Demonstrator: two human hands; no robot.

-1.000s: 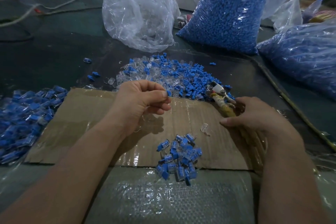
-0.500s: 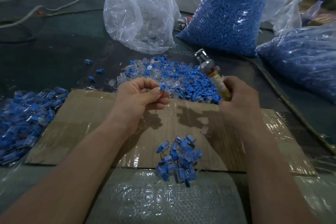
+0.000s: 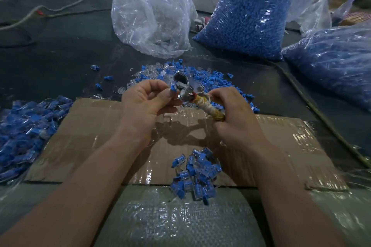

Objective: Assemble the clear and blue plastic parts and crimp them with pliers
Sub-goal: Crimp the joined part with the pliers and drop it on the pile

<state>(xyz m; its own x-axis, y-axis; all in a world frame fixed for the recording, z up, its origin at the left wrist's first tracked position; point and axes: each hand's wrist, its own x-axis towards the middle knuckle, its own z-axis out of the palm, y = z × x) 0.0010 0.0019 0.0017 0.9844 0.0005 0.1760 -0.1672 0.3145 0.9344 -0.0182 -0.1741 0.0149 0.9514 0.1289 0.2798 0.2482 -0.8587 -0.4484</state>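
Note:
My left hand point(image 3: 146, 104) pinches a small clear and blue plastic part point(image 3: 173, 88) between thumb and fingertips. My right hand point(image 3: 232, 112) grips the yellow-wrapped handles of the pliers point(image 3: 200, 100). The metal jaws of the pliers point left and meet the part at my left fingertips. Both hands hover above a taped cardboard sheet point(image 3: 84, 138). A loose heap of blue and clear parts point(image 3: 202, 78) lies just beyond the hands. A small pile of assembled parts point(image 3: 196, 172) sits on the cardboard's near edge.
A spread of assembled blue parts point(image 3: 26, 130) covers the table at left. At the back stand a crumpled clear bag point(image 3: 150, 16) and a full bag of blue parts point(image 3: 247, 20); another blue-filled bag point(image 3: 333, 62) lies at right. A white cord point(image 3: 40, 8) runs far left.
My right hand lifted the pliers off the cardboard, raised them, then swung their jaws left to the part. My left hand kept the part and rose slightly toward the jaws.

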